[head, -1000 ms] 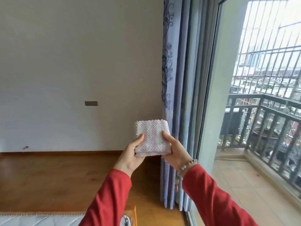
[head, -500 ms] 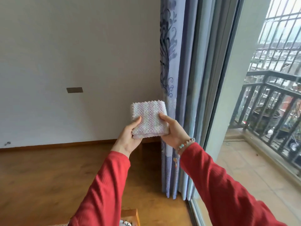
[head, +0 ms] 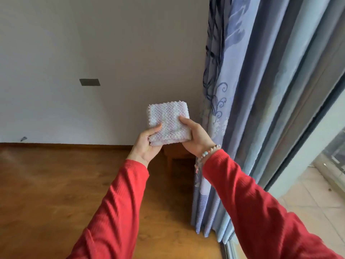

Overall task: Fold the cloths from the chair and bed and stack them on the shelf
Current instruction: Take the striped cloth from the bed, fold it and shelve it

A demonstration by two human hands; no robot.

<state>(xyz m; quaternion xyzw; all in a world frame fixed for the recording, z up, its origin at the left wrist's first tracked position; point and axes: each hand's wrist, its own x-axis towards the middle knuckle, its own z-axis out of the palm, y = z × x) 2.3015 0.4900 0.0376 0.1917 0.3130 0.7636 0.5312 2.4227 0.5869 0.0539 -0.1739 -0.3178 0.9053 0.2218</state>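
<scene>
Folded cloth [head: 169, 122] held up in the air between both hands, in front of the wall [head: 93, 43]. Left hand [head: 146, 144] gripping the lower left edge, thumb on the front face. Right hand [head: 196, 139] pinching the right edge, thumb also in front; other fingers hidden behind. Curtain [head: 242, 109] just right of the right fingers. Open wooden floor [head: 56, 184] below and left of them.
</scene>
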